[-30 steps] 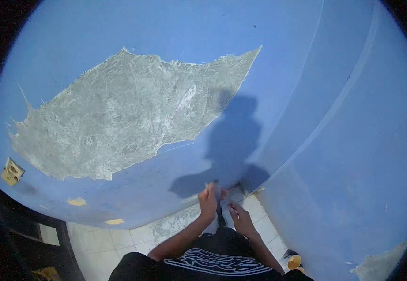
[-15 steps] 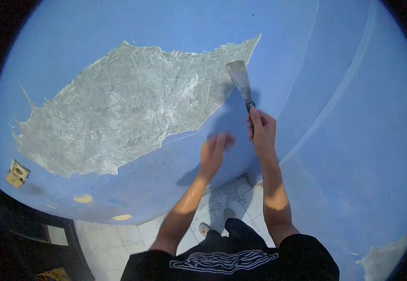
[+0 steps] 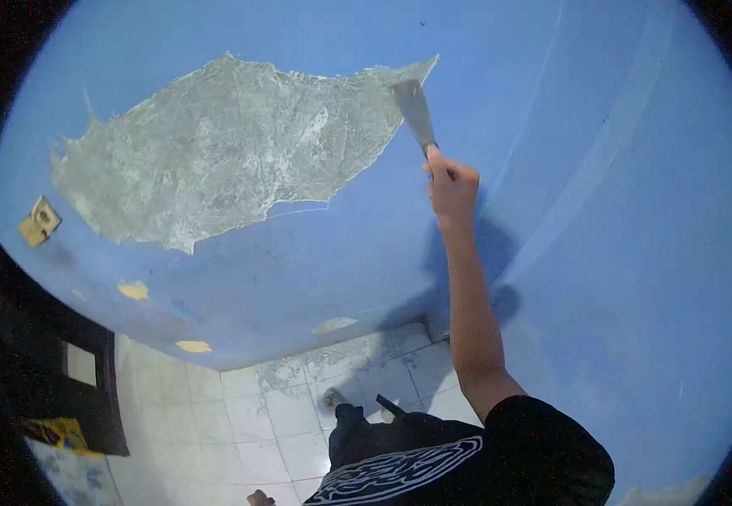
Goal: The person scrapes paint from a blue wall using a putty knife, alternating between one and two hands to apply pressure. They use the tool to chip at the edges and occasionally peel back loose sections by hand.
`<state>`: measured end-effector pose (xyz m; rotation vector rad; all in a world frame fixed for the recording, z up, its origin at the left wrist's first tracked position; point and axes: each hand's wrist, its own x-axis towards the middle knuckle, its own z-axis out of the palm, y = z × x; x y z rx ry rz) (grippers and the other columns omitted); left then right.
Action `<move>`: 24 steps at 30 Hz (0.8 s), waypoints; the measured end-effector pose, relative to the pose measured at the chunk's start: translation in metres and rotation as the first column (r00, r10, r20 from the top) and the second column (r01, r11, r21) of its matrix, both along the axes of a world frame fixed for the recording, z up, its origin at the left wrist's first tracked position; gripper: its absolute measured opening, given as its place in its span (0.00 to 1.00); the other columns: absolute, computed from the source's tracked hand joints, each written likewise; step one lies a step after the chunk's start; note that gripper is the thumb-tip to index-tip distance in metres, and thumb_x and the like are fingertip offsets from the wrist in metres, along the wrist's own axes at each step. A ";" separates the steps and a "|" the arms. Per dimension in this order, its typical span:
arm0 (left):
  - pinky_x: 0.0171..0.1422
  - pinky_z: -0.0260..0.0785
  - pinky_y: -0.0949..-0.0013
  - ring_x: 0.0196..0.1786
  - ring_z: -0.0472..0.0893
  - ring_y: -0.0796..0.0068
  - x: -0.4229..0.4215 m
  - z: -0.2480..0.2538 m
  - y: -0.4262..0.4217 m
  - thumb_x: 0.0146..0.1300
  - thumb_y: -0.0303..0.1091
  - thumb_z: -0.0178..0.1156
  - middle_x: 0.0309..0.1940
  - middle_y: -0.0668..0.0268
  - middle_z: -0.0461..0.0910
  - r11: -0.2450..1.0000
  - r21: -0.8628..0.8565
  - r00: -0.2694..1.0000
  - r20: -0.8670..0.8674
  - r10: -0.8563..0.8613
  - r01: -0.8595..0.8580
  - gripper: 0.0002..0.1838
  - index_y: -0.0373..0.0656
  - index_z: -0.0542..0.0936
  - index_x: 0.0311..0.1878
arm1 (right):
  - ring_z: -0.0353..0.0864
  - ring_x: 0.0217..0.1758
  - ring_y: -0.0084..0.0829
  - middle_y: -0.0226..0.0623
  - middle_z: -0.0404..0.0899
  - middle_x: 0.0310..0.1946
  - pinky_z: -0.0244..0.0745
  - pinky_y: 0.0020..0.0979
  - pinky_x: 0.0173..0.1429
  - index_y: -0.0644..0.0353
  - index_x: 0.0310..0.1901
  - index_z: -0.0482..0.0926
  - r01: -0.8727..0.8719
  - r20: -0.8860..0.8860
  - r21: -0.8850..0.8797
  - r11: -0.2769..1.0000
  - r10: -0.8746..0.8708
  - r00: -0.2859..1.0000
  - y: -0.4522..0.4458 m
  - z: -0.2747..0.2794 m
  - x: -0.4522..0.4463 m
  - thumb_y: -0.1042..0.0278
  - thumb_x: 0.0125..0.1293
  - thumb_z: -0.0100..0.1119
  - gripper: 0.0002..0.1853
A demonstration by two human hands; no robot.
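Note:
My right hand (image 3: 453,190) is wrapped round the handle of a putty knife (image 3: 416,114). Its broad metal blade points up and left, over the right end of a bare grey patch (image 3: 231,152) in the blue painted wall (image 3: 366,236). Whether the blade edge presses on the surface I cannot tell. Only a small part of my left hand (image 3: 261,498) shows at the bottom edge, low over the tiles, and its fingers cannot be made out.
A worn wall socket (image 3: 40,221) sits left of the patch, above yellowish bare spots (image 3: 133,290). Grey flakes and dust (image 3: 286,371) lie on the white tiled floor (image 3: 206,422) along the wall. A dark doorway (image 3: 37,312) stands at lower left. The wall corner runs down on the right.
My left hand has dropped from in front of the wall to the bottom edge. My right hand still grips the putty knife, and the view has shifted, showing more floor.

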<state>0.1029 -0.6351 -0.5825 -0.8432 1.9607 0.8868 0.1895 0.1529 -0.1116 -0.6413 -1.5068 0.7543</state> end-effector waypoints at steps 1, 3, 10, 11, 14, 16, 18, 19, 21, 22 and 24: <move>0.44 0.73 0.43 0.43 0.80 0.50 0.021 -0.002 -0.010 0.66 0.54 0.56 0.42 0.49 0.80 0.977 0.046 0.977 -0.031 0.210 -0.208 0.24 0.43 0.74 0.53 | 0.63 0.11 0.16 0.24 0.66 0.10 0.54 0.25 0.16 0.63 0.20 0.80 -0.023 0.005 0.001 1.000 0.023 1.000 0.001 -0.005 0.005 0.54 0.68 0.61 0.23; 0.49 0.73 0.41 0.48 0.80 0.48 0.066 -0.016 -0.002 0.67 0.56 0.54 0.45 0.49 0.79 0.886 0.114 0.890 -0.027 0.455 -0.449 0.26 0.43 0.73 0.55 | 0.63 0.10 0.16 0.25 0.67 0.10 0.53 0.25 0.15 0.64 0.21 0.80 -0.067 0.071 -0.015 0.998 0.068 0.995 0.005 -0.008 0.010 0.54 0.68 0.62 0.22; 0.29 0.79 0.50 0.29 0.85 0.52 0.190 -0.048 0.111 0.62 0.36 0.60 0.32 0.50 0.82 0.928 0.361 0.991 -0.055 0.124 -0.096 0.16 0.37 0.72 0.49 | 0.61 0.09 0.18 0.27 0.67 0.10 0.52 0.25 0.13 0.66 0.24 0.81 -0.213 -0.076 -0.183 0.960 0.203 0.976 -0.003 -0.003 0.007 0.52 0.68 0.63 0.23; 0.30 0.78 0.50 0.30 0.85 0.52 0.195 -0.059 0.111 0.62 0.37 0.61 0.32 0.50 0.83 0.923 0.385 0.996 -0.072 0.051 -0.020 0.15 0.39 0.74 0.47 | 0.61 0.09 0.18 0.27 0.67 0.10 0.52 0.25 0.13 0.66 0.24 0.80 -0.171 -0.051 -0.193 0.966 0.164 0.985 0.001 -0.004 0.006 0.52 0.68 0.63 0.23; 0.33 0.77 0.51 0.31 0.85 0.53 0.210 -0.079 0.100 0.60 0.39 0.62 0.31 0.52 0.84 0.750 0.195 0.764 -0.321 -0.560 0.632 0.12 0.43 0.78 0.43 | 0.61 0.10 0.18 0.28 0.68 0.11 0.53 0.26 0.12 0.67 0.24 0.80 -0.203 -0.078 -0.254 0.946 0.190 0.979 0.002 0.023 -0.007 0.51 0.67 0.64 0.24; 0.35 0.77 0.51 0.31 0.86 0.53 0.209 -0.074 0.084 0.60 0.41 0.63 0.30 0.53 0.85 0.085 -0.350 -0.090 -0.455 -0.886 0.933 0.11 0.46 0.81 0.41 | 0.62 0.10 0.17 0.28 0.68 0.11 0.55 0.26 0.13 0.67 0.24 0.81 -0.279 -0.144 -0.308 0.910 0.245 0.959 -0.006 0.018 -0.009 0.51 0.66 0.64 0.24; 0.35 0.78 0.53 0.31 0.86 0.56 0.202 -0.076 0.091 0.60 0.41 0.62 0.29 0.54 0.85 0.400 -0.111 0.320 -0.426 -0.846 0.910 0.12 0.43 0.81 0.40 | 0.64 0.11 0.18 0.28 0.69 0.11 0.58 0.26 0.14 0.67 0.24 0.82 -0.105 0.011 -0.160 0.982 0.108 0.994 0.005 -0.007 -0.003 0.50 0.65 0.65 0.24; 0.35 0.78 0.56 0.31 0.86 0.58 0.200 -0.072 0.081 0.60 0.40 0.60 0.29 0.56 0.85 0.671 0.102 0.668 -0.277 -0.690 0.735 0.13 0.40 0.81 0.39 | 0.64 0.11 0.18 0.28 0.69 0.11 0.58 0.26 0.14 0.67 0.24 0.82 -0.118 0.007 -0.164 0.979 0.121 0.993 -0.001 -0.013 0.006 0.50 0.65 0.65 0.24; 0.33 0.80 0.57 0.31 0.86 0.58 0.204 -0.056 0.051 0.62 0.37 0.57 0.30 0.53 0.84 0.948 0.317 0.998 -0.055 -0.025 0.041 0.16 0.30 0.78 0.41 | 0.66 0.12 0.19 0.28 0.69 0.11 0.61 0.25 0.15 0.66 0.26 0.83 -0.039 0.052 -0.206 0.978 0.050 0.997 -0.015 -0.025 0.024 0.49 0.65 0.65 0.24; 0.33 0.79 0.57 0.31 0.85 0.58 0.199 -0.044 0.050 0.62 0.37 0.57 0.31 0.52 0.84 0.939 0.339 0.996 -0.054 0.075 -0.053 0.16 0.30 0.77 0.41 | 0.66 0.12 0.19 0.28 0.69 0.11 0.61 0.25 0.15 0.66 0.26 0.83 -0.042 0.048 -0.207 0.977 0.053 0.997 -0.019 -0.025 0.026 0.49 0.65 0.65 0.24; 0.34 0.79 0.57 0.32 0.85 0.57 0.194 -0.044 0.038 0.62 0.37 0.57 0.32 0.51 0.84 0.935 0.345 0.993 -0.041 0.107 -0.087 0.16 0.30 0.77 0.43 | 0.66 0.12 0.19 0.28 0.70 0.11 0.60 0.27 0.16 0.67 0.27 0.84 -0.016 0.075 -0.135 0.991 0.026 0.997 -0.023 -0.022 0.030 0.49 0.65 0.65 0.24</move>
